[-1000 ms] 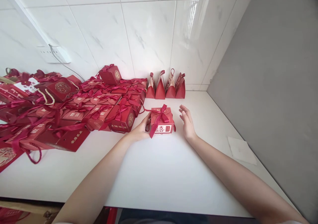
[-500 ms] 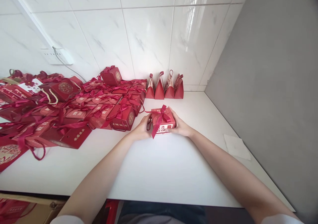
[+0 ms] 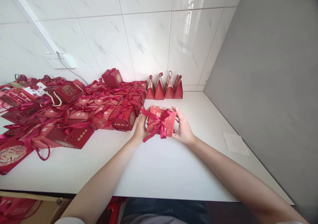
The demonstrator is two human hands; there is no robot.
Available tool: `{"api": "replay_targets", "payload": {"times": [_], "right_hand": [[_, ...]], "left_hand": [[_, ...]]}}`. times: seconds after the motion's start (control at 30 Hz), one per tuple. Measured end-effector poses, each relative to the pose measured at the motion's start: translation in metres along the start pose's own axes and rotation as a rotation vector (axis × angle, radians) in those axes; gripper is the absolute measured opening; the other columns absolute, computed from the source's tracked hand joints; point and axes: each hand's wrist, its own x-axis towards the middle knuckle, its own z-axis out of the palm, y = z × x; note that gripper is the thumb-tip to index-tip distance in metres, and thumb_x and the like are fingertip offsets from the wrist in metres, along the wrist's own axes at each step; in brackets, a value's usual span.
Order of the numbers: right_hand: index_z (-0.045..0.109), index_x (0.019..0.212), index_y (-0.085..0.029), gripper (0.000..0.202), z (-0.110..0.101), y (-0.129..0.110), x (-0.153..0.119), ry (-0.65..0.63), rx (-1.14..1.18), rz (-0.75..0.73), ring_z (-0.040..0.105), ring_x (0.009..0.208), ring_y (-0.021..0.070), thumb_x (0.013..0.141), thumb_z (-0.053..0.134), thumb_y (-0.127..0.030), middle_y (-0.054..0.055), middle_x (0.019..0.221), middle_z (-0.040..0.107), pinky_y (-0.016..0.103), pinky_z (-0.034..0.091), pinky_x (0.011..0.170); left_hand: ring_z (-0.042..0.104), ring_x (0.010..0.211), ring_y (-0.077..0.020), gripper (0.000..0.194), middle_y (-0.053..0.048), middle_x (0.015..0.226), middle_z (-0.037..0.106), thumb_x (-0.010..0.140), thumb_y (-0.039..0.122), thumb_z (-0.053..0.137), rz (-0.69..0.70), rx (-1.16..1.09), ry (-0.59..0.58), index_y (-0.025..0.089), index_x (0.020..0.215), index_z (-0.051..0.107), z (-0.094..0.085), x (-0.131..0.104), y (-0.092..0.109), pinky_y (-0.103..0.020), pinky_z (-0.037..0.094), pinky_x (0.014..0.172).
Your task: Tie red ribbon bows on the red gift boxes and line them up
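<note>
Between my two hands is a small red gift box (image 3: 169, 119) with a dark-red ribbon bow (image 3: 160, 120) tied across its face. My left hand (image 3: 141, 127) grips its left side, and my right hand (image 3: 183, 126) grips its right side. The box is tilted so that its ribboned, printed face turns toward me. A cord handle shows at its right, beside my right fingers. Close to my left hand lies the edge of a large group of similar red ribboned gift boxes (image 3: 124, 116).
Behind the hands, several triangular red boxes (image 3: 159, 92) stand against the tiled wall. A white paper sheet (image 3: 236, 144) lies on the white table (image 3: 159, 171) at right, near a grey partition (image 3: 273, 101). A cardboard carton (image 3: 49, 212) with red items sits below the table's front left.
The gift box has been tipped so its ribboned face now turns toward me, and my right hand has shifted along its side. The camera view has moved slightly.
</note>
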Motion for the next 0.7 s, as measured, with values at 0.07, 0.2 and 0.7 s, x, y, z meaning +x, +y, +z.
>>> {"api": "replay_targets", "payload": {"times": [0.07,0.2,0.7], "right_hand": [[0.001,0.152,-0.037,0.111,0.001,0.004,0.0,0.005,-0.021,-0.067,0.031,0.143,0.0328,0.072,0.078,-0.045,0.009,0.159,0.022,0.054,0.052,0.097],[0.014,0.151,-0.039,0.104,0.0,0.023,0.0,0.067,-0.077,-0.179,0.037,0.14,0.0338,0.07,0.08,-0.047,0.008,0.156,0.031,0.06,0.042,0.107],[-0.007,0.151,-0.038,0.098,0.004,0.029,-0.002,0.053,-0.262,-0.217,0.037,0.14,0.0315,0.086,0.066,-0.03,0.008,0.156,0.032,0.066,0.026,0.114]], "left_hand": [[0.026,0.144,-0.0308,0.08,-0.001,0.147,0.043,0.056,0.024,0.086,0.212,0.222,-0.022,0.032,0.129,0.055,0.0,-0.003,0.004,-0.041,0.023,0.12],[0.017,0.147,-0.0347,0.088,-0.006,0.15,0.04,0.051,0.036,0.09,0.24,0.328,-0.013,0.031,0.13,0.054,-0.004,-0.002,0.007,-0.049,0.026,0.118],[0.024,0.145,-0.0314,0.032,-0.008,0.135,0.053,0.065,0.035,0.082,0.343,0.588,0.132,0.029,0.093,0.068,-0.041,0.013,-0.006,-0.049,0.017,0.121]]}}
